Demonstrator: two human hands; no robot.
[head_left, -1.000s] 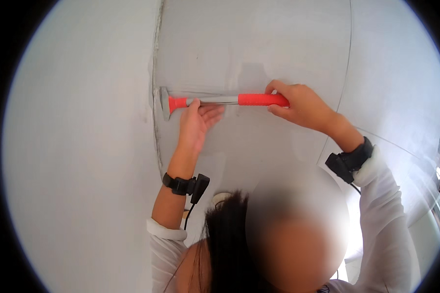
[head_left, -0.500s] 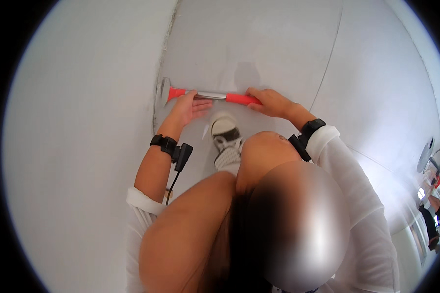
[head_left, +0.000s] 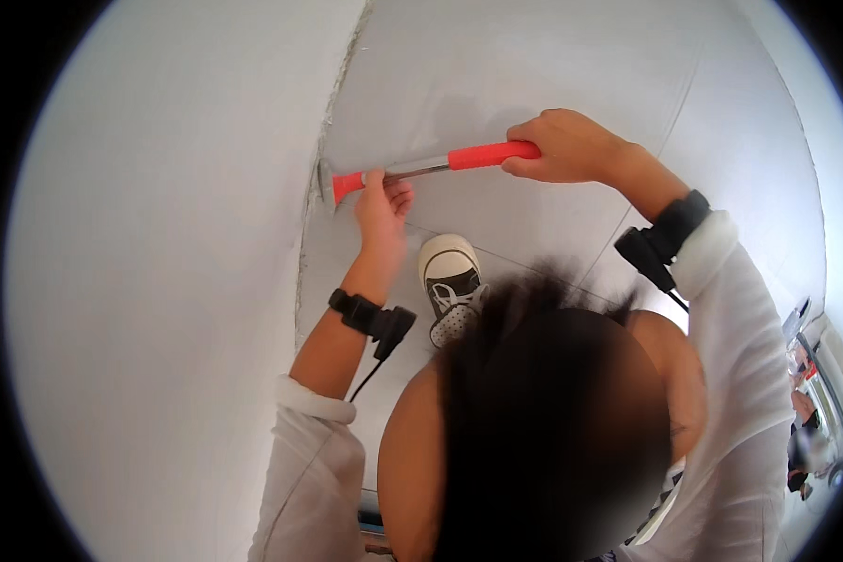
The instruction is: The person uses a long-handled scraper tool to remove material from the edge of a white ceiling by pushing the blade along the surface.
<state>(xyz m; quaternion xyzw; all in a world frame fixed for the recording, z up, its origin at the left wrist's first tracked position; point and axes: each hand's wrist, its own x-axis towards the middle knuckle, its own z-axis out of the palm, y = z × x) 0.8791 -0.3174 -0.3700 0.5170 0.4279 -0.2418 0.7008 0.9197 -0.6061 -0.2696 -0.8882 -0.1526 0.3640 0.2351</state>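
Observation:
My right hand (head_left: 571,147) is closed round the end of the red grip of a scraper (head_left: 421,167). The tool has a bare metal shaft and a red collar by its wide grey head. My left hand (head_left: 382,208) pinches the shaft just behind that collar, its other fingers curled. The head (head_left: 327,185) stands at the joint where the pale wall meets the floor, against or very close to the wall's foot. The handle slants slightly up to the right across the view.
The white wall (head_left: 169,281) fills the left, with a rough, crumbly line along its base. Grey floor (head_left: 534,56) with thin seams spreads to the right. My shoe (head_left: 450,272) stands below the tool. Blurred objects (head_left: 806,412) are at the far right edge.
My right hand has moved up and right, raising the handle's grip end. My left fingers, spread out before, have curled in at the shaft. The tool's head has shifted slightly right in view.

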